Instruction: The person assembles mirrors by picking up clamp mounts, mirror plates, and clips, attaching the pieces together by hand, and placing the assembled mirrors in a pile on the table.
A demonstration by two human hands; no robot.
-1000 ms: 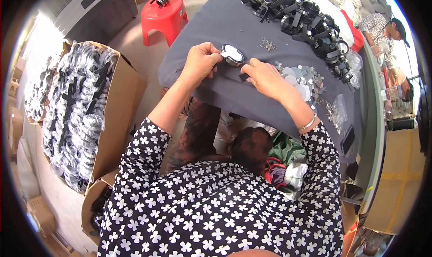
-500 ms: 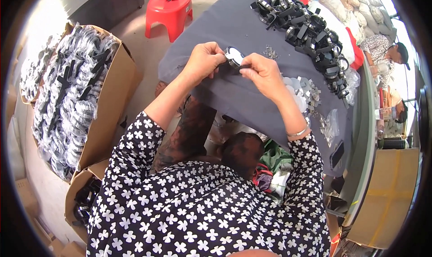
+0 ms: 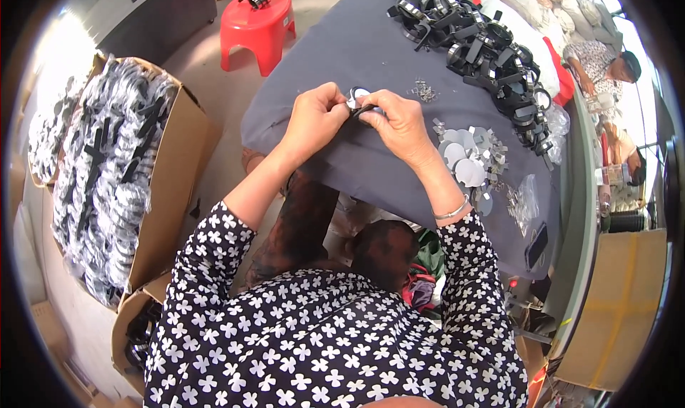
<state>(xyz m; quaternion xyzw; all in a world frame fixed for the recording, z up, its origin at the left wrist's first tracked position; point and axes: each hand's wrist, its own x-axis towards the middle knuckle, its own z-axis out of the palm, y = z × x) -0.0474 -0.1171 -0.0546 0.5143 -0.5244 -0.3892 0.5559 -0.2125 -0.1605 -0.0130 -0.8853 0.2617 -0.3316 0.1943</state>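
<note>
Pinching fingers (image 3: pixel 386 102), grey cloth (image 3: pixel 342 58) beneath, red stool (image 3: pixel 246 25) beyond

A: Specify illumination.
B: Bright overall. Glare whitens the region far left of and beyond the fingers (image 3: pixel 331 94); a second overexposed patch lies far right. Plastic wrapping (image 3: pixel 107 194), well left, returns scattered highlights.
A: Shadows?
B: Soft. The tablecloth (image 3: pixel 300 58) darkens on the near side of the fingers.
A: Optical condition?
B: Fine detail between the fingers is too soft to resolve. Far outward from them, straight edges bow, terminating in a black curved rim.
</note>
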